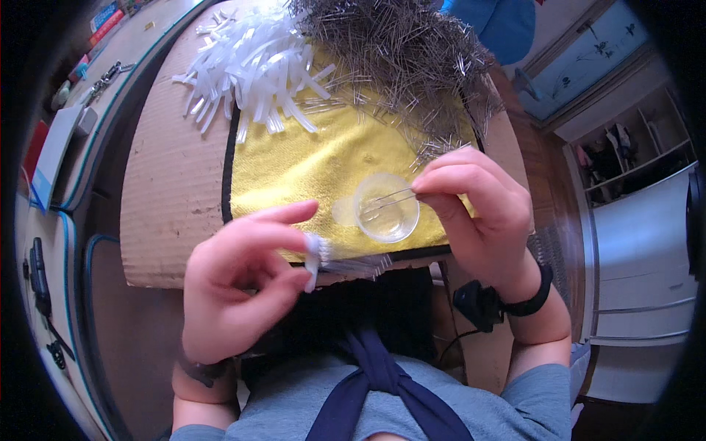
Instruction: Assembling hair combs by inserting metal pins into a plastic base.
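Note:
Between the thumb and fingers of my left hand point(246, 275) is a white plastic strip point(313, 262). A row of thin metal pins point(360, 264) sticks out from it to the right, slightly blurred. My right hand point(478, 209) pinches a thin metal pin point(393, 197), apparently two-pronged, by its right end. The prongs point left over a small clear plastic cup point(387, 234), which stands on a yellow cloth point(283, 165). Beyond the hands lie a big heap of metal pins point(412, 62) and, to its left, a pile of translucent white plastic strips point(257, 70).
The dark-edged yellow cloth rests on a cardboard sheet point(165, 191) in front of me. At far left a counter point(136, 44) holds small items and keys. A blue seat-like object point(507, 29) is behind the pin heap; a white cabinet point(640, 250) stands at right.

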A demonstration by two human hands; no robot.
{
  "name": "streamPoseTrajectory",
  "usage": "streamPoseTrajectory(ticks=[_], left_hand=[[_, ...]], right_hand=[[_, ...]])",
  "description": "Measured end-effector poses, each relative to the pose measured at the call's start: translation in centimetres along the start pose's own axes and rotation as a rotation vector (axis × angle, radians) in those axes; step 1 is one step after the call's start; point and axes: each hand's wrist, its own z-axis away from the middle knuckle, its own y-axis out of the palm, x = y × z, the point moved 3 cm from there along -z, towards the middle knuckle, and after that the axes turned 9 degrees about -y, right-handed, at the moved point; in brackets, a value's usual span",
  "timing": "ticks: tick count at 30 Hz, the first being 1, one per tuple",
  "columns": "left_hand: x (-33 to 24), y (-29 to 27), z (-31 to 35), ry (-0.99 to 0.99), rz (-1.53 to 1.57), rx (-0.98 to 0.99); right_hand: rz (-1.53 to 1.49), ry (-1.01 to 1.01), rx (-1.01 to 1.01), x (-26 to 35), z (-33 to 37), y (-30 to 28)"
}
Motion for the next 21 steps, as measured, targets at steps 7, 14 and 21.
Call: streamPoseTrajectory(ticks=[7,14,21], left_hand=[[0.0,0.7,-1.4,-0.079,0.305,-0.148],[-0.3,1.5,-1.9,-0.101,0.357,-0.115],[0.1,2.1,-1.5,-0.132,0.395,-0.020]], right_hand=[[-0.671,0.544,-0.549,0.7,3.5,1.8],[-0.521,0.252,-0.686,1.5,3.4,2.6],[-0.387,0.137,-0.654,3.1,3.3,2.8]])
